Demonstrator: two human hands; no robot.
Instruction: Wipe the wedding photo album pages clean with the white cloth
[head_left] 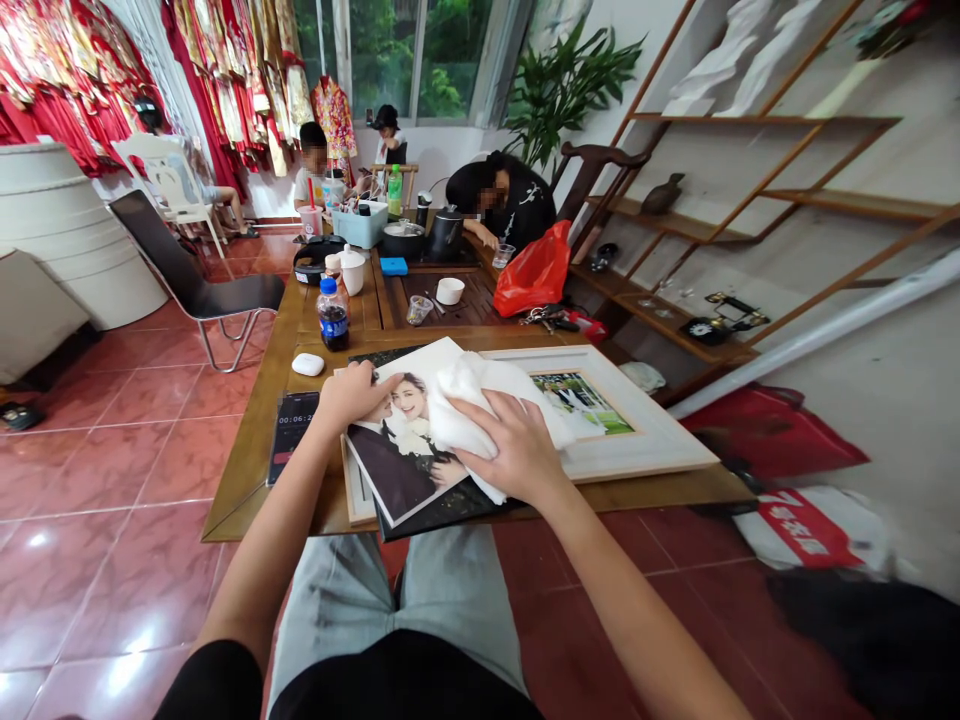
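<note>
1. Our wooden surface (251,490) carries a white-matted picture frame (637,440), lower centre, partly under a wedding photo print (397,470).
2. Our left hand (356,395) grips the print's edge; our open right hand (510,450) presses a white cloth (469,410) onto it.
3. Pressing hard could crease the print.

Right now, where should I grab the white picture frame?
The white picture frame is probably best held by its right edge, from the right: that wide border lies flat and bare, while its left part sits under the photo print and white cloth.
</note>
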